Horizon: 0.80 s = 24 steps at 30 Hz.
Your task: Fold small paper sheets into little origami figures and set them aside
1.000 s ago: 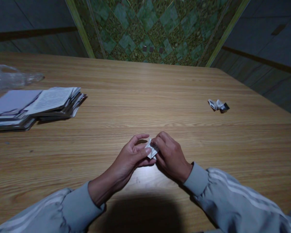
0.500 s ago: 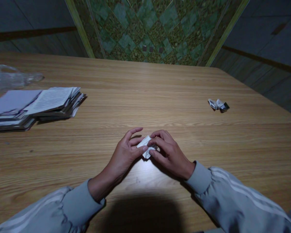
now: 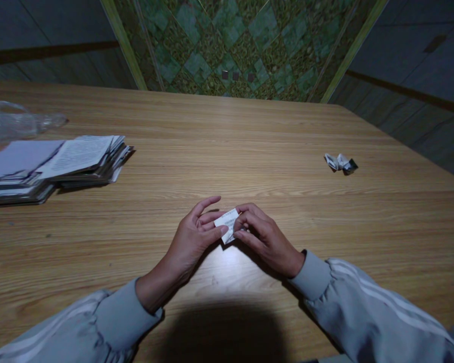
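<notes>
Between my hands is a small folded piece of printed paper (image 3: pixel 227 220), white with dark lines of text, held just over the table (image 3: pixel 227 151). My left hand (image 3: pixel 194 229) pinches its left side, thumb on top and fingers beneath, the index finger stretched out free of it. On the right side, my right hand (image 3: pixel 263 234) grips the paper between thumb and bent fingers, which hide that edge. A crease shows near the lower corner.
Stacks of printed sheets (image 3: pixel 83 156) lie at the left, with a clear plastic bag (image 3: pixel 18 121) behind them. Toward the right rests a small folded paper shape (image 3: pixel 340 163). A patterned green wall (image 3: pixel 230 45) stands beyond the table's far edge.
The paper has turned slightly and more of its printed face shows. My right fingers have shifted a little on its right side; my left hand keeps nearly the same hold.
</notes>
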Each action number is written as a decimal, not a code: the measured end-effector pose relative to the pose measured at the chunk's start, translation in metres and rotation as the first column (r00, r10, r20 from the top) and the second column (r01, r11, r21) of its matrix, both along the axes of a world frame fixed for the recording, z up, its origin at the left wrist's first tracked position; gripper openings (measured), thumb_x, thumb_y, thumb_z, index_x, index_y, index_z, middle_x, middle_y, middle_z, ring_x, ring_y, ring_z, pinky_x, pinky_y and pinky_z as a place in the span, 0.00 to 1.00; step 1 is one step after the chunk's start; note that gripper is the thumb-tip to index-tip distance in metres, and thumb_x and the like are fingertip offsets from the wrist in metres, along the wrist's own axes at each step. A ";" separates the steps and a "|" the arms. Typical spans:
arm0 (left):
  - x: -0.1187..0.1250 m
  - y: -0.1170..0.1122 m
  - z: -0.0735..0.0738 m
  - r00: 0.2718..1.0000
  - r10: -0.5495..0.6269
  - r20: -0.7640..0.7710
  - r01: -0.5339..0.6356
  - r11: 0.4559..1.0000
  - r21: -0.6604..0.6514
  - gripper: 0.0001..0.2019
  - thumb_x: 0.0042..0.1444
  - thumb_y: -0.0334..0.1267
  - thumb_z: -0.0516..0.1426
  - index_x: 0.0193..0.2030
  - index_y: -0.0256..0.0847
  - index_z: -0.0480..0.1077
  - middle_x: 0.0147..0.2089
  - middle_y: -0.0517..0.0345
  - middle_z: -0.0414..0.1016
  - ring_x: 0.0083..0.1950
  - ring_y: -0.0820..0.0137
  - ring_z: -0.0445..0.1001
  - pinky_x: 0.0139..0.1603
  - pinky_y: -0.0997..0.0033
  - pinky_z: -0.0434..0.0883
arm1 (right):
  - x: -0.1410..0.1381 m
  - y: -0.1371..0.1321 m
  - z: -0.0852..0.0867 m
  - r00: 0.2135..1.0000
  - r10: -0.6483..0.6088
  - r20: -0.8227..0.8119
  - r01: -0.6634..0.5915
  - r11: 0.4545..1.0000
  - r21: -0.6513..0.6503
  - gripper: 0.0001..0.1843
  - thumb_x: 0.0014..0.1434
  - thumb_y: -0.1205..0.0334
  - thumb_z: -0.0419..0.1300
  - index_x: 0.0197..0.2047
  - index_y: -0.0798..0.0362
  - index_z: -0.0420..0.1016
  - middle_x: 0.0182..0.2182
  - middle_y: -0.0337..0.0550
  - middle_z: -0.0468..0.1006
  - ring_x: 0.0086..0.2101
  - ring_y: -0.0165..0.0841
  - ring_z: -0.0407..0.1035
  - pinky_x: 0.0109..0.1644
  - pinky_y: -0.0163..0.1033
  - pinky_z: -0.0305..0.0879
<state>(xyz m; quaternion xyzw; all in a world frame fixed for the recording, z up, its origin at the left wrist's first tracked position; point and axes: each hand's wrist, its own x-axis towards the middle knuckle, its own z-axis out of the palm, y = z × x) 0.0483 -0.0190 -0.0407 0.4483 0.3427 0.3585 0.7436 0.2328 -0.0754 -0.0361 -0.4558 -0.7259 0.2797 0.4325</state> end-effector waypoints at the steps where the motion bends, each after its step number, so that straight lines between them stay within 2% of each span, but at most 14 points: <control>1: 0.000 -0.001 0.000 1.000 0.008 -0.006 -0.008 1.000 0.019 0.33 0.51 0.33 0.69 0.61 0.43 0.61 0.50 0.48 0.80 0.47 0.65 0.81 0.46 0.69 0.76 | 0.000 0.000 0.000 1.000 0.008 -0.005 -0.008 1.000 -0.002 0.03 0.68 0.66 0.57 0.40 0.51 0.69 0.46 0.46 0.70 0.48 0.35 0.66 0.52 0.41 0.63; 5: 0.001 -0.004 0.001 0.999 0.029 -0.013 -0.028 0.995 0.091 0.24 0.52 0.33 0.68 0.51 0.44 0.61 0.46 0.53 0.80 0.43 0.65 0.81 0.40 0.70 0.76 | -0.002 0.000 0.002 1.000 0.011 -0.021 -0.011 0.999 -0.037 0.01 0.66 0.66 0.60 0.42 0.51 0.72 0.48 0.46 0.69 0.50 0.35 0.65 0.54 0.41 0.62; 8: 0.003 -0.006 -0.002 0.999 0.045 -0.011 -0.043 0.986 0.163 0.21 0.51 0.32 0.68 0.46 0.44 0.62 0.45 0.57 0.77 0.46 0.67 0.79 0.43 0.71 0.75 | -0.004 -0.001 0.003 0.997 -0.065 -0.049 0.062 0.995 -0.074 0.03 0.64 0.65 0.64 0.38 0.51 0.72 0.45 0.44 0.70 0.48 0.35 0.66 0.51 0.40 0.62; 11: 0.005 -0.008 -0.004 0.998 0.058 0.003 -0.058 0.978 0.201 0.23 0.50 0.30 0.68 0.49 0.45 0.65 0.52 0.56 0.74 0.56 0.66 0.75 0.51 0.71 0.73 | -0.005 -0.002 0.000 0.987 -0.146 -0.075 0.138 0.985 -0.101 0.05 0.63 0.65 0.64 0.36 0.51 0.71 0.39 0.41 0.71 0.42 0.34 0.67 0.46 0.39 0.62; 14: 0.005 -0.007 -0.005 0.998 0.061 0.015 -0.063 0.983 0.172 0.30 0.47 0.29 0.70 0.55 0.48 0.65 0.57 0.55 0.73 0.62 0.64 0.71 0.54 0.70 0.72 | -0.005 -0.001 -0.006 0.973 -0.182 -0.140 0.153 0.970 -0.191 0.05 0.62 0.65 0.63 0.39 0.50 0.69 0.34 0.37 0.71 0.36 0.32 0.66 0.41 0.39 0.61; 16: 0.004 -0.005 -0.005 0.998 0.056 0.015 -0.058 0.990 0.130 0.31 0.46 0.30 0.71 0.56 0.47 0.66 0.56 0.54 0.74 0.60 0.64 0.72 0.53 0.69 0.73 | -0.004 0.000 -0.009 0.952 -0.192 -0.237 0.131 0.960 -0.249 0.07 0.61 0.64 0.63 0.41 0.49 0.68 0.33 0.36 0.70 0.33 0.31 0.64 0.38 0.38 0.61; 20: 0.002 -0.002 -0.001 0.998 0.009 -0.054 -0.005 0.998 0.066 0.16 0.57 0.43 0.65 0.48 0.38 0.72 0.44 0.52 0.78 0.44 0.66 0.77 0.46 0.68 0.74 | -0.005 0.002 -0.011 0.889 -0.196 -0.414 0.077 0.955 -0.287 0.10 0.61 0.61 0.64 0.43 0.49 0.67 0.35 0.36 0.71 0.35 0.30 0.66 0.38 0.37 0.64; 24: 0.001 -0.002 0.001 0.992 -0.034 -0.124 0.046 0.995 0.090 0.15 0.58 0.47 0.63 0.41 0.35 0.75 0.36 0.54 0.77 0.35 0.70 0.75 0.38 0.70 0.73 | -0.006 0.002 -0.011 0.847 -0.166 -0.505 0.015 0.957 -0.289 0.15 0.62 0.60 0.64 0.50 0.48 0.65 0.38 0.38 0.73 0.39 0.31 0.69 0.42 0.37 0.67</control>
